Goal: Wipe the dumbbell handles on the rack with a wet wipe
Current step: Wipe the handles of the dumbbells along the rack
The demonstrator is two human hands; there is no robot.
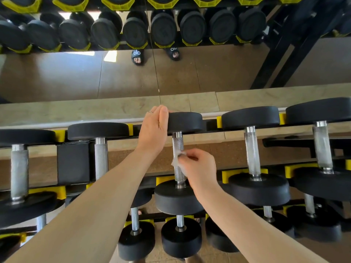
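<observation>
right hand (197, 168) presses wet wipe (176, 160) on handle (178, 147); left hand (153, 130) steadies dumbbell (185, 122).

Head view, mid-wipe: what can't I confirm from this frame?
- Wet wipe: mostly hidden inside the right hand; its size and dampness are unclear.
- Handle underside: faces away from the camera.
- Left hand fingertips: hidden behind the far dumbbell head.
- Lower-tier handles: covered by forearms and upper dumbbells.

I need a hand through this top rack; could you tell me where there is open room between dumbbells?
Widest gap: over the black rack post, between the two left handles. Narrower gaps flank the centre handle, but the left hand and right hand with the wipe crowd it.
</observation>
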